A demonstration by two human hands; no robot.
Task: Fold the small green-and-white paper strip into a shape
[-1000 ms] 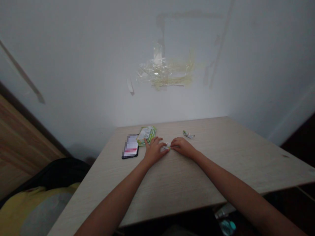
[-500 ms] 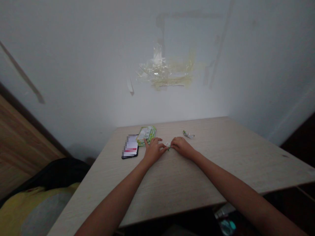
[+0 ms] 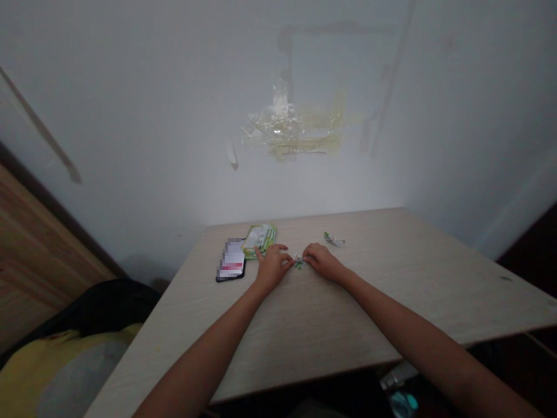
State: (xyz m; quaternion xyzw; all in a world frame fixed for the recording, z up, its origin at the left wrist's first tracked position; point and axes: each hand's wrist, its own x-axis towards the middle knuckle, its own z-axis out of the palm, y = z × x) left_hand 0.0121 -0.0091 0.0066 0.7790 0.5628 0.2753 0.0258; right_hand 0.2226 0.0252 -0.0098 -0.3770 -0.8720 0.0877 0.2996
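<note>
A person sits or stands at a pale table [image 3: 348, 325] with both bare arms reaching over it. The left hand [image 3: 277, 262] and the right hand [image 3: 320, 260] are close together, with a small wrapper [image 3: 298, 263] between them. It is white and green and looks crumpled. It is so small that its shape is hard to see.

The left hand has its thumb and a finger pinched on the left end of the wrapper. Its other fingers are spread out, and the outer one points to a green and white packet [image 3: 260, 237]. That finger is at the near edge of the packet, but one cannot tell if it touches. The right hand is curled up more, with its fingertips closed on the right end of the wrapper. Its palm is turned down and hidden.

The packet lies flat near the back of the table. Just to its left is a phone [image 3: 231, 268] with its bright screen up, and the packet covers one edge of it. Past the right hand, near the back, lies another wrapper [image 3: 334, 239], also green and white, well apart from the first.

Behind the table is a pale wall [image 3: 152, 116] with shiny tape [image 3: 281, 125] stuck on it. Low on the left there is a yellow and gray cloth [image 3: 26, 363].
</note>
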